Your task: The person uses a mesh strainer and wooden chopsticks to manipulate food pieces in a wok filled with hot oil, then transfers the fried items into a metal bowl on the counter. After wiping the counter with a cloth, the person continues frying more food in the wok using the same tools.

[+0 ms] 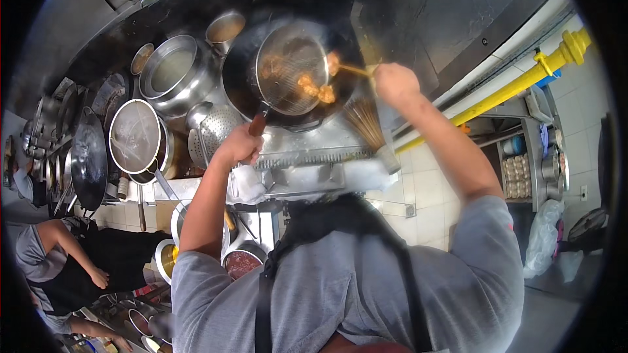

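Observation:
My left hand [243,146] is closed round the wooden handle [259,121] of a round mesh strainer [292,59]. The strainer sits over a large dark wok [343,39] on the stove. Browned, fried-looking pieces of food [316,88] lie in the mesh, blurred in places. To the right of the wok, my right hand [394,85] grips a thin light-brown wooden stick [354,69]; whether it is one of a pair of chopsticks I cannot tell. One food piece [333,63] is at its tip by the strainer's right rim.
A bamboo wok brush [367,124] lies right of the wok. On the left are a steel pot [175,68], a second strainer [135,136] and a perforated ladle [216,132]. A yellow pipe [517,88] runs along the right. Another person [85,258] stands at lower left.

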`<move>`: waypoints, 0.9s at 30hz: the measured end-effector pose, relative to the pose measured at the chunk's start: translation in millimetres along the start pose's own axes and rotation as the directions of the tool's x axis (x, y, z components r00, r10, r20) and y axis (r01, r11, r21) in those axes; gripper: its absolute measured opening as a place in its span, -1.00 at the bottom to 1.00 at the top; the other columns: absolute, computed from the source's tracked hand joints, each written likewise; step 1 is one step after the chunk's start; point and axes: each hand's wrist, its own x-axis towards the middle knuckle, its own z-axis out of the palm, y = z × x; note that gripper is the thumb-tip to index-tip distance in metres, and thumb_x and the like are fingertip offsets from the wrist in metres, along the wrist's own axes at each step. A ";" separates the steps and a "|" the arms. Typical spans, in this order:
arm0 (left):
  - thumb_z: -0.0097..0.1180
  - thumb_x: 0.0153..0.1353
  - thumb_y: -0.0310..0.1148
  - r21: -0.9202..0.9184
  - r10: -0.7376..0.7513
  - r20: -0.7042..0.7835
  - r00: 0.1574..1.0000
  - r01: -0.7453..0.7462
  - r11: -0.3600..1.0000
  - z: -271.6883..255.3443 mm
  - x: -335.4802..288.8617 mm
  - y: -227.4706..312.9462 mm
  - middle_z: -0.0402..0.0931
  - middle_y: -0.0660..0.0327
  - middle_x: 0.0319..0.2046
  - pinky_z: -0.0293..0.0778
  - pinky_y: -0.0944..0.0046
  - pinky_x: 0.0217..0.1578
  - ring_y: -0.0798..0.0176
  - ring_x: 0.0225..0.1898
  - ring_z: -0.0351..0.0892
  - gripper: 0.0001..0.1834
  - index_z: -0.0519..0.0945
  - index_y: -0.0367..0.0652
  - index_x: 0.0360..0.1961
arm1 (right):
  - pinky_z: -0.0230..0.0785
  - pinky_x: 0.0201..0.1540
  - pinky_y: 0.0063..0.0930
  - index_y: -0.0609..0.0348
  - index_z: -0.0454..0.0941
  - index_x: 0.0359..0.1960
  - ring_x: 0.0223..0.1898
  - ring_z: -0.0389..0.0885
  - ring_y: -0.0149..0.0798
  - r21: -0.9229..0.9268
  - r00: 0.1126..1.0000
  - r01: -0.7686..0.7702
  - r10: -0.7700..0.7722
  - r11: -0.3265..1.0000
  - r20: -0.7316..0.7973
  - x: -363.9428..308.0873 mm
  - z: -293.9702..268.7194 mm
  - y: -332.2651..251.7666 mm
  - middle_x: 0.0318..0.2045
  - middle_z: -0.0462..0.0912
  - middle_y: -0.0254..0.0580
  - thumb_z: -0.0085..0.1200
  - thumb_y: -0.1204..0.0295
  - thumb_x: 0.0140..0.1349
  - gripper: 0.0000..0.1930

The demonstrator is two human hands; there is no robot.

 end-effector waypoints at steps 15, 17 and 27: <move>0.05 0.11 -0.52 -0.032 -0.029 -0.043 0.999 0.027 0.999 -1.0 -9.3 -3.5 0.41 0.24 -0.63 0.35 0.29 -0.75 0.34 -0.72 0.41 -0.89 0.38 -0.22 -0.34 | 0.53 -0.23 -0.10 0.11 0.68 -0.45 -0.34 0.69 0.06 -0.058 0.996 -0.008 0.002 0.998 -0.092 -73.2 -45.3 9.5 -0.46 0.67 0.04 -0.05 0.49 0.08 -0.80; 0.06 0.12 -0.51 -0.050 -0.034 -0.041 0.999 0.032 0.998 -3.3 -8.5 -6.0 0.42 0.23 -0.62 0.38 0.28 -0.74 0.34 -0.71 0.41 -0.89 0.38 -0.22 -0.35 | 0.51 -0.26 -0.10 0.10 0.68 -0.46 -0.35 0.67 0.08 0.033 0.987 0.062 -0.056 0.998 -0.152 -84.8 -78.0 7.4 -0.47 0.66 0.06 0.01 0.48 0.06 -0.84; 0.10 0.19 -0.52 -0.326 -0.086 0.093 0.992 0.112 0.939 -16.2 -9.6 -24.6 0.42 0.23 -0.57 0.38 0.29 -0.73 0.35 -0.70 0.41 -0.80 0.37 -0.19 -0.20 | 0.50 -0.25 -0.09 0.14 0.67 -0.51 -0.37 0.66 0.10 -0.109 0.985 0.153 -0.160 0.982 -0.058 -82.3 -97.0 -10.5 -0.51 0.65 0.07 0.03 0.47 0.05 -0.85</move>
